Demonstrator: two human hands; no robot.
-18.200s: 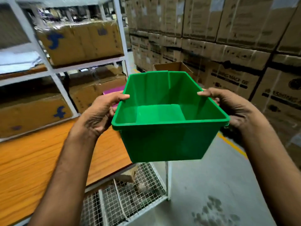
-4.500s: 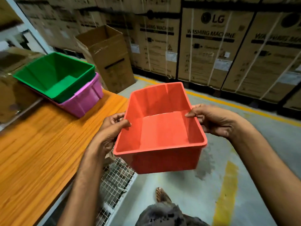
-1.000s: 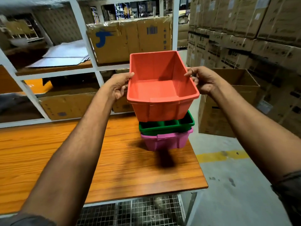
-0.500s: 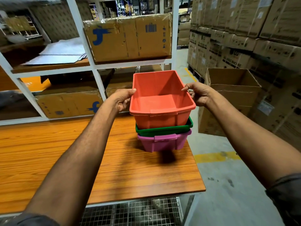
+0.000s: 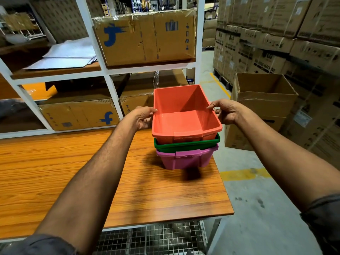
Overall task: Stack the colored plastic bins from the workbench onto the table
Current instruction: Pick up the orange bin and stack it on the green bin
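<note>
An orange-red bin [image 5: 184,115] sits nested in a green bin [image 5: 185,145], which is nested in a pink bin [image 5: 185,160]. The stack stands near the right edge of the wooden table [image 5: 73,172]. My left hand [image 5: 142,116] grips the orange-red bin's left rim. At the bin's right rim, my right hand [image 5: 225,112] pinches the edge. Only the green bin's rim shows.
White shelving [image 5: 108,70] with cardboard boxes [image 5: 147,37] rises behind the table. An open cardboard box [image 5: 261,100] stands on the floor to the right, in front of stacked washing-machine cartons [image 5: 276,43]. A wire-mesh shelf [image 5: 156,238] lies under the table.
Both hands have lowered the orange-red bin down into the green bin; it now sits deeper in the stack than half a second ago.
</note>
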